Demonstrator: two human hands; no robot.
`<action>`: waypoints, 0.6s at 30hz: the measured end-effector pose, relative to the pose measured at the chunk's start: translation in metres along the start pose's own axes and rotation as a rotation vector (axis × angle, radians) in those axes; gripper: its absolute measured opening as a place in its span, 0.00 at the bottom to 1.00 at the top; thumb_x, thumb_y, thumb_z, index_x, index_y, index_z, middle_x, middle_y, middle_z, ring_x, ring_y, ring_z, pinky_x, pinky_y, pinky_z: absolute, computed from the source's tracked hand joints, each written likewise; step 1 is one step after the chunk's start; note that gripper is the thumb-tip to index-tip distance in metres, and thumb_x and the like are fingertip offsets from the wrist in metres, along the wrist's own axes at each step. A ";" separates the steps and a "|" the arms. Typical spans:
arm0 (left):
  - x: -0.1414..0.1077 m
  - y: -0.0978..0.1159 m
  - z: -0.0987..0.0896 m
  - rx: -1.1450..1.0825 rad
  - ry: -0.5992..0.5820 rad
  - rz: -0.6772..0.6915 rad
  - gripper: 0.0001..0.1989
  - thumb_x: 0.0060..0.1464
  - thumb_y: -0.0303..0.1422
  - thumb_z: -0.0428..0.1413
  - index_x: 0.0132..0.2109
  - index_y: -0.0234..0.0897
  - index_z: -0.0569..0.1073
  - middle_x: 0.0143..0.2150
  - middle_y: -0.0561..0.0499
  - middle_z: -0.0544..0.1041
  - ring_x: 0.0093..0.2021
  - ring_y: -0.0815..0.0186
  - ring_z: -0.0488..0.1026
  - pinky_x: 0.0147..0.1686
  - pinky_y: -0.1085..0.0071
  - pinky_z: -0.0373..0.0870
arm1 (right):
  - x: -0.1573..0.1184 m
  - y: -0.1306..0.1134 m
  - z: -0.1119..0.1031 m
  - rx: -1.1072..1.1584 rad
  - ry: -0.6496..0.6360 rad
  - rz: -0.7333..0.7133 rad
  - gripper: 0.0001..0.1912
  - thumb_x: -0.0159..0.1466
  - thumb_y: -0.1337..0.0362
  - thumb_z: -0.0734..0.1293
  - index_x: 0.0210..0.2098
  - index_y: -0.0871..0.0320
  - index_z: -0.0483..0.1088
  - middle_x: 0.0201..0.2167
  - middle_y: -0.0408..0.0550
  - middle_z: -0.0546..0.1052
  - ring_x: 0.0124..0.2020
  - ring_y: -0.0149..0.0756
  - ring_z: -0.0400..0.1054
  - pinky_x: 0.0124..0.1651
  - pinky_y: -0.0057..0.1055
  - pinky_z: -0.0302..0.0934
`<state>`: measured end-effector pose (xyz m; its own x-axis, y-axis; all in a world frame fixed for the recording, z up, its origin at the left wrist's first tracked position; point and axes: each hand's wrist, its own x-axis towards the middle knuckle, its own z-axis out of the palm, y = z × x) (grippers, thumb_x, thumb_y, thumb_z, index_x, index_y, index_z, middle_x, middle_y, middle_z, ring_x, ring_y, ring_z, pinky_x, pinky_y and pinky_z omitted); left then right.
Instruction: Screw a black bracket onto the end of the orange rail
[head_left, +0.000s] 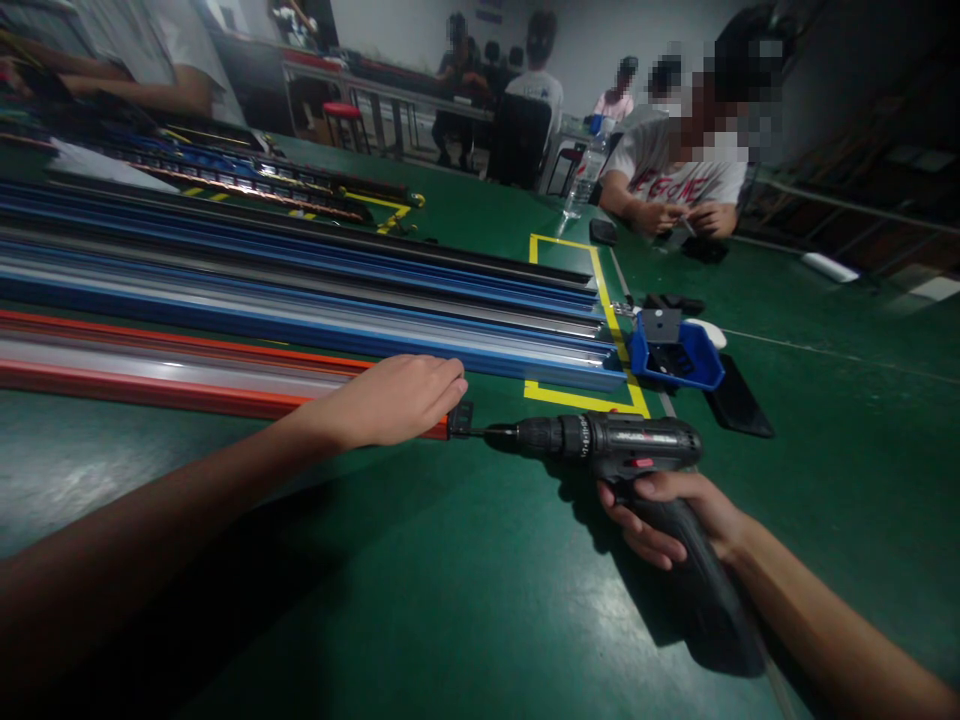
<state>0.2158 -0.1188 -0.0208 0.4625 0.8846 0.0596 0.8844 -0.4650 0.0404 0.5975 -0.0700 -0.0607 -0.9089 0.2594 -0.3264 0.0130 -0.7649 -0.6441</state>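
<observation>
From here I see rail running L-R, R end by my L hand, draped over; can't tell if gripping. Cap at rail's end, L hand nearer. Bit points L at cap, approx in line w/ rail. My R hand holds drill, cap well L of it.

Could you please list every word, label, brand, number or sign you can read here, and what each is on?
"ME", apparently, ending the red lettering on the white shirt at right; the rest is unclear.
Drill body: a label, too blurred to read.
Drill collar: small white markings, too small to read.
Back wall: faint marks, unreadable.
</observation>
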 end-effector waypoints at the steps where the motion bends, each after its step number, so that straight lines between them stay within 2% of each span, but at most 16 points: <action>1: 0.000 0.000 0.000 0.001 0.001 0.000 0.20 0.71 0.36 0.37 0.45 0.35 0.72 0.41 0.46 0.75 0.39 0.60 0.73 0.41 0.64 0.66 | 0.000 0.000 0.000 0.001 -0.001 0.000 0.16 0.67 0.63 0.64 0.47 0.68 0.74 0.30 0.48 0.75 0.15 0.21 0.63 0.26 0.25 0.68; 18: 0.000 -0.001 0.001 -0.009 0.001 -0.015 0.20 0.71 0.37 0.38 0.45 0.34 0.73 0.40 0.45 0.76 0.39 0.60 0.74 0.41 0.64 0.67 | 0.001 0.000 0.000 0.000 -0.009 -0.004 0.16 0.67 0.62 0.64 0.48 0.68 0.74 0.31 0.49 0.76 0.16 0.21 0.63 0.25 0.24 0.68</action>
<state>0.2154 -0.1186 -0.0214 0.4489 0.8915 0.0601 0.8906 -0.4519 0.0506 0.5972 -0.0699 -0.0615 -0.9128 0.2572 -0.3171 0.0091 -0.7637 -0.6455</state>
